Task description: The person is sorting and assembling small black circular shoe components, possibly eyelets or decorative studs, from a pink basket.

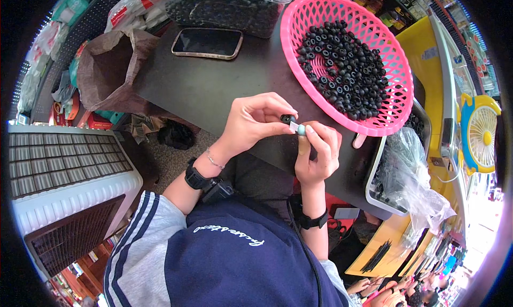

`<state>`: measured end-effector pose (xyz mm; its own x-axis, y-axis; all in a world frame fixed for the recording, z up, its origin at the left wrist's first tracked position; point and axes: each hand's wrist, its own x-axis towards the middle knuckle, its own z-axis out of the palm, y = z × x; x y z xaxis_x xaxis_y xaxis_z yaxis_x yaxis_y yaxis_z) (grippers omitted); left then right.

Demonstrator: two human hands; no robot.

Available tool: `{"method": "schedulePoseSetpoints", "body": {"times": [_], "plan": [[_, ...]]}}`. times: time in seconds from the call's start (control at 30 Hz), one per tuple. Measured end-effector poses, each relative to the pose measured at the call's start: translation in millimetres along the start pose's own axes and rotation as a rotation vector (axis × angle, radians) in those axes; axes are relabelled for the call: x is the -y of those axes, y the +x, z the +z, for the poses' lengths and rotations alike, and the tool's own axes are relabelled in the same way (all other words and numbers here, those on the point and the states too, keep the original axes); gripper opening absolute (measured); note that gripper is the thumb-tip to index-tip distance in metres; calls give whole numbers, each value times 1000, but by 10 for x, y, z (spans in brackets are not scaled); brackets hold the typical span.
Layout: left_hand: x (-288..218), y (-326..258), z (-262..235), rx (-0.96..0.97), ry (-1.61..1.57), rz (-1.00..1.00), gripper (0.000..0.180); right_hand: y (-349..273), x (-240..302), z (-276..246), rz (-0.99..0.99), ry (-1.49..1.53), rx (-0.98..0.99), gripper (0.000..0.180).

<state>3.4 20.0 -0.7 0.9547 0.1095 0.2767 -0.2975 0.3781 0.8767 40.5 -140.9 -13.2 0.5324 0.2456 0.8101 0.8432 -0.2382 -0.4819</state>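
My left hand (247, 121) pinches a small black ring-like plastic part (287, 118) between thumb and fingertips, over the near side of the dark table (224, 88). My right hand (319, 156) is closed around a small tool with a pale blue-green end (301, 130) and a short, flat, light-coloured tip. That tip meets the black part or lies right beside it; whether it enters the part is too small to tell. Just beyond my hands, a pink openwork plastic basket (295, 78) holds many similar black parts (347, 67).
A clear plastic bin (224, 16) full of black pieces stands at the back, with a phone (207, 43) in front. Right of the table are a white tray (375, 171), a plastic bag (406, 168) and a small yellow-blue fan (481, 128). A brown bag (109, 67) stands left.
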Motion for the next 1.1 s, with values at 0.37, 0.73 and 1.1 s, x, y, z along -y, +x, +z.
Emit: {"method": "schedulePoseSetpoints", "body": {"times": [0.37,0.73,1.1], "plan": [[17,-31,70,-36,10,45,23,10,18,-10,-29,-29,-32,26],[7,-30,138,-34,-135,-73,21,-94,-54,-20,53,6,-119,22],[16,-26,130,-54,-121,-73,27,-114,-70,4,144,67,-151,18]]}}
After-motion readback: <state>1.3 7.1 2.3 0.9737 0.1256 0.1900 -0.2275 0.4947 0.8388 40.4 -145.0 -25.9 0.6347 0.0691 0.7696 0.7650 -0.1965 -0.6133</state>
